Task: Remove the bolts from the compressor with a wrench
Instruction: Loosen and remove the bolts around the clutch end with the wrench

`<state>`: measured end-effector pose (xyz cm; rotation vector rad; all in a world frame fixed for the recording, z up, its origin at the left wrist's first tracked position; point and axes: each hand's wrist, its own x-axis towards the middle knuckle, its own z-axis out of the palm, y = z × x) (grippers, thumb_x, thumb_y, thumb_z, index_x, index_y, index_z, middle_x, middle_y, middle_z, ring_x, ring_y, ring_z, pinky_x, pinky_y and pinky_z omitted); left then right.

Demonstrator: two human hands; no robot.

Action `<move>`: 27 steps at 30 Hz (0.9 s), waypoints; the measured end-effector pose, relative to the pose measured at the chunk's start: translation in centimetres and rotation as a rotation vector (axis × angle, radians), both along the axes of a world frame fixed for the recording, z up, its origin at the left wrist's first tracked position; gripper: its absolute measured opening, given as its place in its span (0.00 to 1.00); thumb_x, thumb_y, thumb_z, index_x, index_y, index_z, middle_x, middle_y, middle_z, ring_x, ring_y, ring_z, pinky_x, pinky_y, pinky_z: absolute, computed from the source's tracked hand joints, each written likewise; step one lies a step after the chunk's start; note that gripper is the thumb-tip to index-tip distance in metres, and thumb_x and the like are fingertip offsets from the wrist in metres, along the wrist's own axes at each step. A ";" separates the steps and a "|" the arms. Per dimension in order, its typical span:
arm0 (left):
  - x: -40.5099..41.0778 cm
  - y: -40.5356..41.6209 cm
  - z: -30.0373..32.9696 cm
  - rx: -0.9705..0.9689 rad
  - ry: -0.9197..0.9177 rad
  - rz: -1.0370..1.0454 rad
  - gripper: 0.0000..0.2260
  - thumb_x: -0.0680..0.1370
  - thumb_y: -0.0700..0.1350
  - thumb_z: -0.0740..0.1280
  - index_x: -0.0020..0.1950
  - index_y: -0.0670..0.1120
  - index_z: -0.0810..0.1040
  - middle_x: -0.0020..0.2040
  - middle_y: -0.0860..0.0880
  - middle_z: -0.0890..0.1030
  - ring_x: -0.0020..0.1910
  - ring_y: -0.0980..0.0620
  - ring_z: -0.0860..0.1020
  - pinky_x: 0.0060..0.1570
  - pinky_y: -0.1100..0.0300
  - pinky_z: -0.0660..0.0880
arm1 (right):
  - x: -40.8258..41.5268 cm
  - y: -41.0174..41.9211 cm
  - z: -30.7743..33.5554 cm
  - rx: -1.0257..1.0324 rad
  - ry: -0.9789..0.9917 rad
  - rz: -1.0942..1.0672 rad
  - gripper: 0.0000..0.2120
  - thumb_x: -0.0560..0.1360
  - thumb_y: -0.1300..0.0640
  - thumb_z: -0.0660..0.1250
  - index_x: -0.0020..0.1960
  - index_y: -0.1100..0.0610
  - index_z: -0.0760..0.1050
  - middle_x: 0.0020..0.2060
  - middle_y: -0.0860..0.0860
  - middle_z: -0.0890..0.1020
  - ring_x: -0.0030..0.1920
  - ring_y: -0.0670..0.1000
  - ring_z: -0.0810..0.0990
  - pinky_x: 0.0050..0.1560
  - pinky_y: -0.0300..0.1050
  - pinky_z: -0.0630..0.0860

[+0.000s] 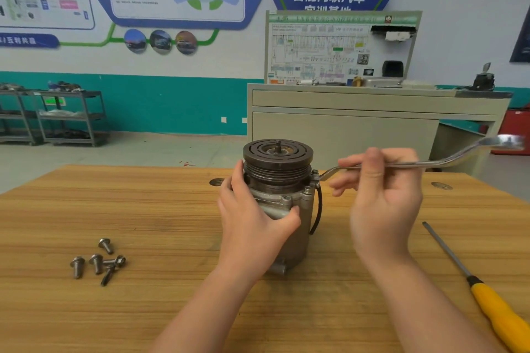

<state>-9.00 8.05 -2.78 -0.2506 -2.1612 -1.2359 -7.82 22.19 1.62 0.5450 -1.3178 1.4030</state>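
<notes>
Screwdriver (476,284): lies flat on the table, nearer the viewer than the compressor and well to its right; yellow handle toward the viewer, metal shaft pointing away.
Table (143,209): light wood, carries everything below.
Loose bolts (97,261): a small cluster of about five lying on the table, well to the left of the compressor and a little nearer the viewer.
Left hand (252,218): wraps the left and front side of the compressor body, thumb across the front, fingers reaching up beside the pulley.
Compressor (289,203): stands upright at the middle of the table, dark grooved pulley on top, grey metal body below, a black cable hanging down its right side.
Right hand (381,198): just right of the compressor, pinches the wrench shank between thumb and forefinger, the other fingers loosely spread.
Wrench (415,163): shiny double-ended bar; its near end sits on a bolt (315,172) at the compressor's upper right edge, its far end sticks out right.
Cabinet (358,120): beige, behind the compressor, with a wiring-diagram board on top.
Shelf cart (71,117): far left of the compressor, against the teal wall.
</notes>
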 end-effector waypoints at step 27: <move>0.0 0.0 -0.1 0.013 -0.008 -0.007 0.49 0.66 0.56 0.75 0.78 0.56 0.47 0.72 0.51 0.58 0.70 0.56 0.55 0.66 0.61 0.54 | -0.3 1.3 0.4 -0.092 -0.115 0.156 0.08 0.82 0.50 0.56 0.45 0.47 0.68 0.36 0.51 0.82 0.28 0.50 0.80 0.27 0.41 0.75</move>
